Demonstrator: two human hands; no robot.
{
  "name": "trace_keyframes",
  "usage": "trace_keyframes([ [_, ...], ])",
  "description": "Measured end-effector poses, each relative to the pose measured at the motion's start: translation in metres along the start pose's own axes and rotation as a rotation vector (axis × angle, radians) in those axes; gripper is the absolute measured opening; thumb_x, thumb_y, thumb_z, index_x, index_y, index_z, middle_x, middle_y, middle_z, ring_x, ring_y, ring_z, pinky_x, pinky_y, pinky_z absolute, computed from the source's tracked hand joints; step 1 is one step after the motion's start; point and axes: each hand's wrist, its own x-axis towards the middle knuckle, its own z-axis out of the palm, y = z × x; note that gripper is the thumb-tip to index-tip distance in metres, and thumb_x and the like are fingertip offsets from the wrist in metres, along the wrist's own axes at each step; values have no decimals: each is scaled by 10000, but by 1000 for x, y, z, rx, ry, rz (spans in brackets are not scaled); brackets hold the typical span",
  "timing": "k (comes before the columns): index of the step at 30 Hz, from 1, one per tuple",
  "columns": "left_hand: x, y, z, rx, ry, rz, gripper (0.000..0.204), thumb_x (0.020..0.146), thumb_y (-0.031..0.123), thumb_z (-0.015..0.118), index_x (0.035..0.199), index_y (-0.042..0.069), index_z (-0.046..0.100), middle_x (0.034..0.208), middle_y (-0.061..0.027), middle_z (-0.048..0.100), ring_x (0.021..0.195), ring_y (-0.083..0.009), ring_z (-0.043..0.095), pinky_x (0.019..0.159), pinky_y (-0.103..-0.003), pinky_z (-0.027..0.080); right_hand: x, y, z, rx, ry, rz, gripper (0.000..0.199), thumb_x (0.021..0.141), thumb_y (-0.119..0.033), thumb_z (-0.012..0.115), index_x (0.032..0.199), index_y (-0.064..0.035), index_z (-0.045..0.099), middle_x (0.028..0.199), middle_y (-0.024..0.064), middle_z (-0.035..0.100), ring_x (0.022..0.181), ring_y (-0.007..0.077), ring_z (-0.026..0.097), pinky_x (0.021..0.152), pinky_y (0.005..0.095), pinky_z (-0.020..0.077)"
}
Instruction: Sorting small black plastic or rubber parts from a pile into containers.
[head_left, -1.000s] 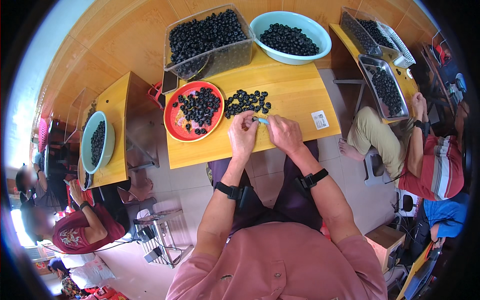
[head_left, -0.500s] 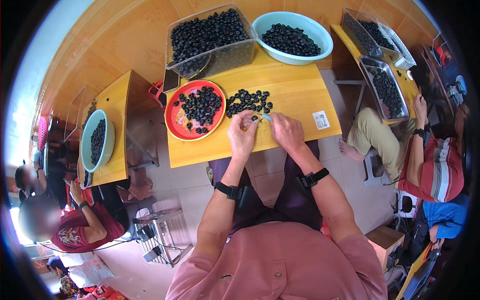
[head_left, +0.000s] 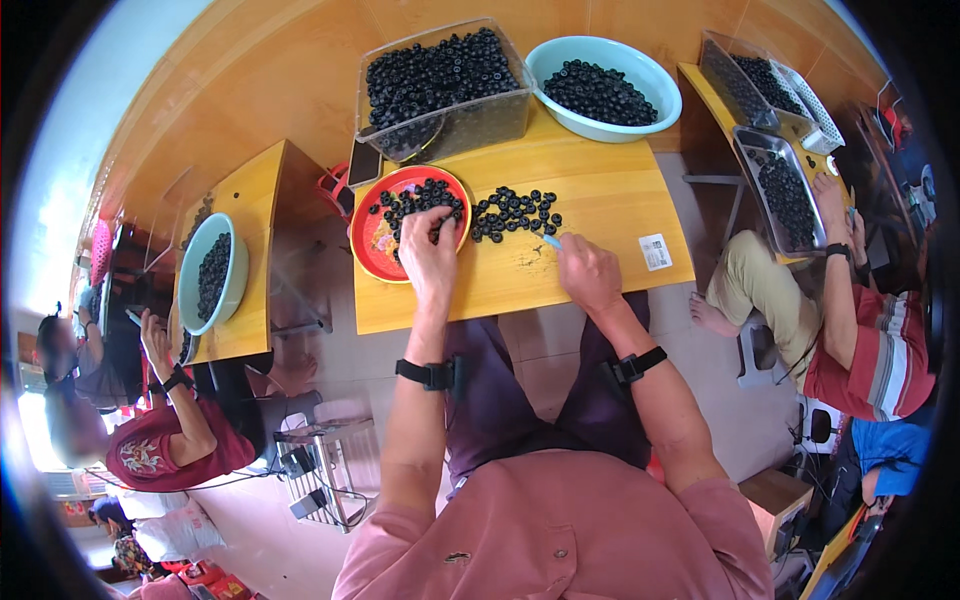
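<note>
My left hand (head_left: 430, 250) is over the right side of a red round plate (head_left: 362, 255) with a yellow rim. Its fingers curl down among small black ring-shaped pieces (head_left: 398, 205), and a dark bit shows at the fingertips; what they grip is partly hidden. My right hand (head_left: 588, 272) is closed around a slim tool with a light blue handle (head_left: 551, 241), its tip toward the table. Beyond that tip lies a loose group of the same black pieces (head_left: 515, 213), right of the plate. Dark crumbs (head_left: 538, 258) are scattered on the wood below them.
At the table's back stand a clear plastic bin (head_left: 470, 138) and a pale blue basin (head_left: 607, 130), both full of black pieces. A dark phone-like slab (head_left: 364, 165) lies by the bin. A white label (head_left: 655, 252) is on the right. Co-workers sit at side tables (head_left: 255, 210).
My left hand has moved left from beside the tool to the red plate. My right hand keeps the tool and has shifted slightly right and down. The view has shifted a little.
</note>
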Motion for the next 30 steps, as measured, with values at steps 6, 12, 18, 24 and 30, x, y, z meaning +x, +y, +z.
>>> trace_keyframes([
  [6,-4,3,3,104,-149,354,252,860,-57,666,1097,21,704,1122,-159,679,1041,-350,650,923,-430,537,-2,1,1,-19,-59,31,134,919,-139,622,821,-71,559,719,110,624,659,305,685,550,434,541],
  [12,-45,-4,31,149,-307,399,291,823,-61,652,1106,0,680,1131,-151,667,1072,-338,631,957,-411,534,0,-3,-1,42,-64,59,115,937,-156,620,879,-74,562,760,111,634,710,314,691,597,449,547],
  [18,-53,9,36,72,-446,314,233,870,-12,674,1102,17,681,1123,-139,668,1021,-342,637,913,-427,536,-3,1,-2,50,-78,80,111,940,-161,624,901,-74,566,771,107,635,720,317,690,607,456,549],
  [24,-50,12,39,58,-398,296,250,867,6,712,1115,24,692,1056,-153,679,964,-371,646,867,-437,548,-1,-1,-2,75,-76,68,118,968,-157,600,898,-66,577,774,122,636,715,339,682,600,465,539],
  [30,-54,16,49,-233,-320,-24,188,884,51,758,1070,25,737,1014,-126,703,812,-236,712,730,-349,573,0,-1,-3,50,-62,46,97,940,-149,623,892,-73,585,775,110,643,710,307,694,595,436,557],
])
